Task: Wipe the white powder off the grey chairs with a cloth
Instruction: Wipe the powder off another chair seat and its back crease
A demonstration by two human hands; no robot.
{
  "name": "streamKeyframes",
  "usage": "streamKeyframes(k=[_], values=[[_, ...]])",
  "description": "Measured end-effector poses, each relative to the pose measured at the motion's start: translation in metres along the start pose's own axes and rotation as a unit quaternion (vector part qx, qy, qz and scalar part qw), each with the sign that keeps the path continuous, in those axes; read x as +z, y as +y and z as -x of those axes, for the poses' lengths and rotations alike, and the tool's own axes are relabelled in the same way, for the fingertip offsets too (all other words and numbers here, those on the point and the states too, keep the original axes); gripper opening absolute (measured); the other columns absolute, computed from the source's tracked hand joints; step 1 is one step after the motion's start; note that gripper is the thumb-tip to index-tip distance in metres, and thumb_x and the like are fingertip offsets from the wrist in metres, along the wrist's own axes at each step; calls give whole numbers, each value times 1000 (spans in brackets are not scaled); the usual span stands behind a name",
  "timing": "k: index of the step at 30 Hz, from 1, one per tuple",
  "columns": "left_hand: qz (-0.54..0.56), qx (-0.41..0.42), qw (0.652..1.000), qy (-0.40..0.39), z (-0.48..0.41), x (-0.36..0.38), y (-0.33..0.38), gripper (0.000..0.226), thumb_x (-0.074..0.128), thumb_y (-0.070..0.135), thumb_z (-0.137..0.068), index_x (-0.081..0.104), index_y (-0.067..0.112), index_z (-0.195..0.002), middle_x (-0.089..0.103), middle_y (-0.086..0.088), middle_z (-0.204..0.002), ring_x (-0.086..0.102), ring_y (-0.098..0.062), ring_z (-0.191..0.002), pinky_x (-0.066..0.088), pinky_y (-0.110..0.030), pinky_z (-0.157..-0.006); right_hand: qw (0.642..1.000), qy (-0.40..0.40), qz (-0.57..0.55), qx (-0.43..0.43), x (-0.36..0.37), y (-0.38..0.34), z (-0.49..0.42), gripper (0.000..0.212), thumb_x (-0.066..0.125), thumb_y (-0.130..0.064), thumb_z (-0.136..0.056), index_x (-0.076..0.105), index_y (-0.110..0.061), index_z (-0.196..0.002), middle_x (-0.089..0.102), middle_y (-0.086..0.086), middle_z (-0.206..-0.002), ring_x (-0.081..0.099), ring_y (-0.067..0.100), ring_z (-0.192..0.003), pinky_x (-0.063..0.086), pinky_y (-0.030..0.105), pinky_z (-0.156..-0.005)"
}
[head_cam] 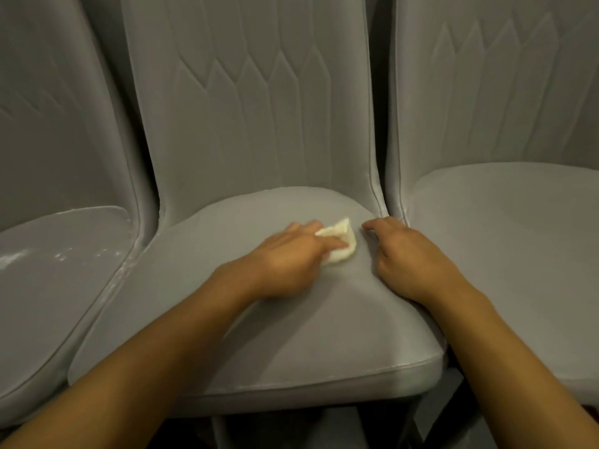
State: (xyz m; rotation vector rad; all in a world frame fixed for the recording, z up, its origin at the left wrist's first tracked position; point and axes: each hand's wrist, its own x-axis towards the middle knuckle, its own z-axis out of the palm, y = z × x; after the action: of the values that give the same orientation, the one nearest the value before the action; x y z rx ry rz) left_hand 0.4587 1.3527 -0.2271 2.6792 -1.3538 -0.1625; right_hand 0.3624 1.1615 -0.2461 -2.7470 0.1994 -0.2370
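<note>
Cloth (pixel 341 229) pinched by L hand (pixel 291 257) fingers (pixel 334 243) on mid chair (pixel 259 335) (blurry); R hand (pixel 408 254) fingers (pixel 372 225) relaxed on it.

Floor (pixel 385 431): dark strip along bottom edge of view, in deep shadow. Surface, colour and texture not resolvable at this exposure.

View: one camera, worn on the person's head.
Facing: forward and down at the middle chair (pixel 291 319).
Nearness: close; its seat fills most of the view.
Sides: the left chair (pixel 48 270) and right chair (pixel 518 254) are cut off.
</note>
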Motion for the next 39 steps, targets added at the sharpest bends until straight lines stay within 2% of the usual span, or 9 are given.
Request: streamKeyframes(k=[6,9,15,18,23,29,32,36,39], values=[[-40,-232,969,71,-97,2,-35,50,39,19,-101,40,31,-150,34,-13,-150,34,-39,-131,30,-48,-109,999,42,15,-2,3,-1,0,36,39,-37,-103,58,-20,-129,56,3,-131,55,27,-115,41,35,-98],[-36,-269,958,90,-126,3,-38,45,40,18,-100,49,30,-143,37,-10,-147,33,-37,-131,30,-47,-107,999,42,23,0,6,2,-3,38,38,-42,-102,57,-21,-128,56,1,-129,56,26,-114,41,35,-97],[-15,-112,990,82,-120,-2,-49,47,43,14,-101,58,40,-137,49,-4,-139,45,-38,-123,35,-45,-104,999,47,26,-7,4,2,-6,34,37,-29,-101,56,-21,-128,53,2,-127,54,28,-112,41,39,-97],[20,5,997,74,-77,5,-41,44,47,15,-101,61,36,-137,56,-3,-131,52,-30,-118,41,-43,-105,999,35,25,-5,3,3,-4,35,37,-20,-98,54,-20,-129,52,3,-127,53,28,-110,40,38,-96],[52,106,992,48,18,10,-15,41,41,26,-103,60,40,-136,56,8,-126,52,-16,-110,40,-31,-101,999,27,24,-13,4,3,-5,33,40,-16,-94,55,-18,-123,53,5,-124,53,28,-110,41,39,-95],[47,12,995,83,-3,12,2,42,36,28,-105,57,42,-138,50,2,-127,45,-22,-110,41,-45,-101,999,30,-29,12,-1,2,-5,41,45,-9,-91,62,-25,-125,56,4,-129,57,31,-111,45,40,-97],[56,64,992,89,-8,20,33,42,40,24,-101,60,40,-135,52,2,-126,45,-24,-107,43,-43,-95,987,59,-139,49,-3,5,-9,32,51,-6,-85,70,-28,-98,69,4,-108,64,28,-101,51,36,-84],[62,121,987,86,12,24,52,52,49,9,-98,60,45,-134,53,7,-125,44,-19,-102,43,-36,-88,974,55,-209,64,-9,6,-4,50,45,2,-82,72,-25,-115,70,-1,-118,63,14,-111,47,24,-92],[60,87,992,74,10,18,34,55,49,7,-96,59,47,-133,52,7,-122,45,-19,-104,42,-36,-91,979,35,-193,48,-8,7,-3,54,43,2,-80,71,-28,-115,71,-3,-116,62,14,-111,47,26,-93]])
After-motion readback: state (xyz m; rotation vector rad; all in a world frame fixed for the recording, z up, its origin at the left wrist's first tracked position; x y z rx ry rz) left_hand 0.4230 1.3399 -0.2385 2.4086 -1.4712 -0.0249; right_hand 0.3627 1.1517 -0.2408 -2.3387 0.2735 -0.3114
